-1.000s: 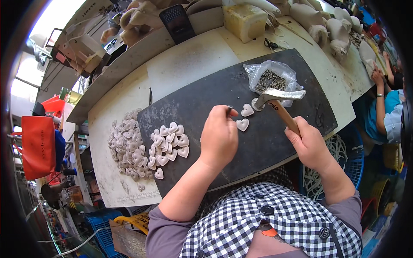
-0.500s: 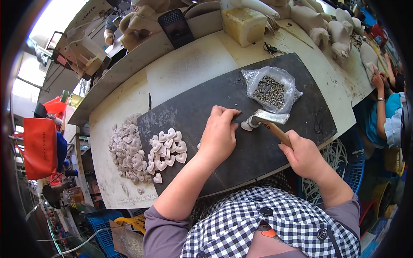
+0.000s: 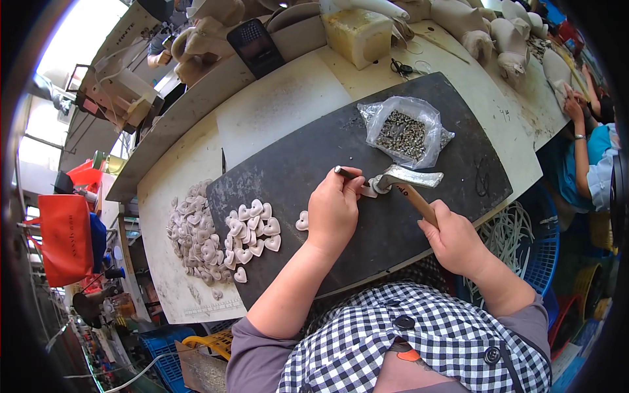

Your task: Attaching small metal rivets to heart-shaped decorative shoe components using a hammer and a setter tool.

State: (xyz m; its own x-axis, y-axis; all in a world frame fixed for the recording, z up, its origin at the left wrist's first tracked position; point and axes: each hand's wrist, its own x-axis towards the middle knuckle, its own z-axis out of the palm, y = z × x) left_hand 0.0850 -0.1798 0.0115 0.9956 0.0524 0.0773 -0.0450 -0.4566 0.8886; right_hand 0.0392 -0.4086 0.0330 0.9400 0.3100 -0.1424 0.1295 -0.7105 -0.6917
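My left hand (image 3: 334, 213) is closed around a short dark metal punch (image 3: 343, 172), which lies tilted between thumb and fingers. Just right of the fingertips, a heart-shaped fabric piece (image 3: 369, 192) shows partly beside the hammer head. My right hand (image 3: 457, 241) grips the wooden handle of a hammer (image 3: 413, 177), whose silvery curved head is low over the black mat (image 3: 314, 164). One more fabric heart (image 3: 302, 221) lies close to my left wrist. Farther left, a cluster of pale hearts (image 3: 252, 229) sits on the mat's edge.
A bigger heap of hearts (image 3: 193, 226) lies on the pale table at the left. An opened plastic bag of small metal studs (image 3: 403, 134) rests on the mat's far side. Beyond are scissors (image 3: 401, 67), a yellowish block (image 3: 357, 36) and a dark phone (image 3: 255, 47).
My left hand has tipped the punch over toward the left. The hammer head now sits closer to my left fingertips. The heart by my left wrist shows more fully; the whole view has shifted slightly.
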